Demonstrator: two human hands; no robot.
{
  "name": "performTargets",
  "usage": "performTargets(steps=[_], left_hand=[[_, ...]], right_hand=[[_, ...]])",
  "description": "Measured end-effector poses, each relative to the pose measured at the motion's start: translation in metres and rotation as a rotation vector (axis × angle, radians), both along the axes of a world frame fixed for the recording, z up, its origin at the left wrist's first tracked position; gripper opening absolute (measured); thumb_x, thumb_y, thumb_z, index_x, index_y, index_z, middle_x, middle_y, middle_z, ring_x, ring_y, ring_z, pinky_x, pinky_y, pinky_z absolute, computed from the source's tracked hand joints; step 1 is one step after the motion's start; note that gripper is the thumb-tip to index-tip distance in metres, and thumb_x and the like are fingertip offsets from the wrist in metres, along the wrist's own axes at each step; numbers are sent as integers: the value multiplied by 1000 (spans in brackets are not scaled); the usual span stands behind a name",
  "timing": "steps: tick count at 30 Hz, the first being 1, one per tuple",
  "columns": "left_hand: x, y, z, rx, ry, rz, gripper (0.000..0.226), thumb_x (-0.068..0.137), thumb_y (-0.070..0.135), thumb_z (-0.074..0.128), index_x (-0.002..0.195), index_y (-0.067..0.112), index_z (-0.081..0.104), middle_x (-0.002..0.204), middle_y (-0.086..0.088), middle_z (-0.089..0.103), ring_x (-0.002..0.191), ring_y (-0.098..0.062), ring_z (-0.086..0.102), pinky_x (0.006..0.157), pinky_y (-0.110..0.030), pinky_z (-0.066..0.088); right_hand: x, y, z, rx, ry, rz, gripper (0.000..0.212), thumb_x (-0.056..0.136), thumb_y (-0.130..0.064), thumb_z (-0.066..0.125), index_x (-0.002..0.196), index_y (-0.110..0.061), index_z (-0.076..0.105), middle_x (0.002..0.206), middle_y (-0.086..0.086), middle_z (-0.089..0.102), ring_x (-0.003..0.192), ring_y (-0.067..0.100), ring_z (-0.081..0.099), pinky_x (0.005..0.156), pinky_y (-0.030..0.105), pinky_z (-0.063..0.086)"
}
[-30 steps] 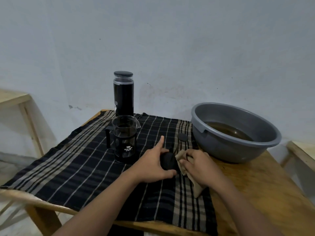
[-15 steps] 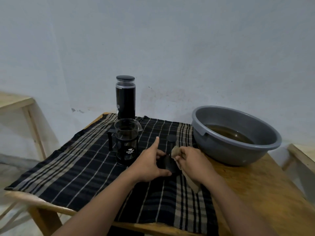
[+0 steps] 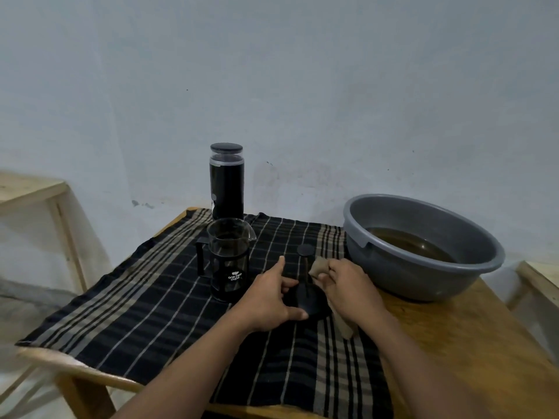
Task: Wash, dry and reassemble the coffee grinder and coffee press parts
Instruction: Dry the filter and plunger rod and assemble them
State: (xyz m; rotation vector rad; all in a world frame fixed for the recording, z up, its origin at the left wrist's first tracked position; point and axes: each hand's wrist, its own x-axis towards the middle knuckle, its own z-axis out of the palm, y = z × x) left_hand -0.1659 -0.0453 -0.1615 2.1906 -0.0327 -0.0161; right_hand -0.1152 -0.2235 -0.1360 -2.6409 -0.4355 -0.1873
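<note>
A pale, scuffed wall backs a wooden desk (image 3: 453, 343), most of which is covered by a black cloth (image 3: 151, 313) with tan and white stripes. The black press lid (image 3: 311, 300) sits on the cloth near the front centre, dome down. Its thin rod (image 3: 305, 267) stands nearly upright and ends in a round black knob (image 3: 305, 250). My left hand (image 3: 269, 300) grips the lid's left side, thumb curled along the near rim and index finger pointing away. My right hand (image 3: 351, 285) pinches a tan rag (image 3: 320, 266) bunched just beside the rod, and the rag's tail hangs down to the cloth. The glass carafe (image 3: 228, 261), with black frame, handle and white lettering, stands upright just left of my left hand. The tall black coffee grinder (image 3: 227, 189), capped and upright, stands behind it at the cloth's far edge. A grey basin (image 3: 423, 282) holding brownish water (image 3: 411, 243) occupies the desk's right rear. Compared with one second ago, the knob now sits left of its former place, more directly above the lid, and the rag has risen from the lid's flank to the rod. My hands hide the lid's outer edges, and black on black blurs where the lid meets the cloth. Whether the rag touches the rod cannot be told.
</note>
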Motion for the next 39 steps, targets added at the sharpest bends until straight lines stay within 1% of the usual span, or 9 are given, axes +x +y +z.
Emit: performTargets(steps=[4, 9, 15, 19, 21, 23, 26, 35, 39], left_hand=[[3, 1, 0, 14, 9, -7, 136, 69, 27, 94, 162, 17, -4, 140, 5, 63, 124, -12, 58, 109, -31, 48], [0, 0, -2, 26, 14, 5, 134, 69, 28, 95, 163, 20, 0, 135, 7, 64, 117, -10, 58, 107, -31, 48], [-2, -8, 8, 97, -74, -49, 99, 65, 44, 93, 150, 30, 44, 133, 12, 62, 124, -3, 56, 108, -24, 46], [3, -15, 12, 241, -73, -23, 50, 67, 49, 92, 109, 26, 75, 105, 5, 76, 100, -8, 70, 91, -30, 57], [5, -17, 12, 280, -51, -34, 27, 71, 48, 90, 77, 31, 69, 91, 5, 74, 88, -9, 69, 76, -25, 55], [7, -17, 11, 284, -32, -46, 34, 74, 47, 88, 66, 34, 58, 81, 7, 67, 76, -7, 63, 63, -16, 45], [7, -18, 13, 266, -9, -56, 27, 77, 49, 85, 74, 33, 64, 82, 6, 65, 75, -9, 62, 61, -15, 41], [6, -20, 20, 336, 10, -77, 29, 83, 50, 80, 79, 25, 66, 83, 2, 68, 80, -13, 65, 64, -23, 46], [4, -19, 18, 302, -11, -73, 28, 79, 49, 84, 88, 24, 73, 87, 2, 69, 82, -14, 66, 63, -21, 45]], right_hand=[[-18, 0, -10, -87, -62, 126, 28, 102, -38, 52, 128, -34, 60, 110, -12, 49, 92, 7, 53, 76, 24, 45], [4, 4, -3, -120, 25, 15, 15, 102, -32, 54, 112, -30, 65, 107, -7, 56, 86, 7, 55, 71, 27, 46], [-7, -13, 26, 556, -130, 44, 15, 102, -30, 55, 88, -34, 58, 95, -6, 63, 89, 10, 63, 73, 26, 49], [-28, -9, 67, 99, -279, 378, 22, 105, -32, 48, 120, -35, 64, 102, -10, 48, 88, 10, 55, 75, 30, 49], [-26, -6, 73, -204, -339, 388, 30, 106, -35, 44, 133, -40, 55, 105, -10, 45, 84, 12, 55, 71, 33, 51], [-17, -4, 75, -260, -363, 343, 29, 107, -35, 41, 133, -39, 53, 104, -10, 42, 77, 10, 51, 61, 27, 43], [-6, 4, 77, -256, -354, 296, 26, 108, -34, 39, 128, -34, 56, 98, -7, 41, 71, 12, 48, 53, 26, 31], [-16, 14, 85, -225, -288, 309, 25, 107, -30, 41, 123, -30, 60, 98, -3, 45, 75, 15, 52, 63, 34, 45], [3, 4, 79, -211, -190, 135, 16, 105, -26, 46, 99, -29, 61, 95, -2, 54, 74, 13, 53, 61, 33, 42]])
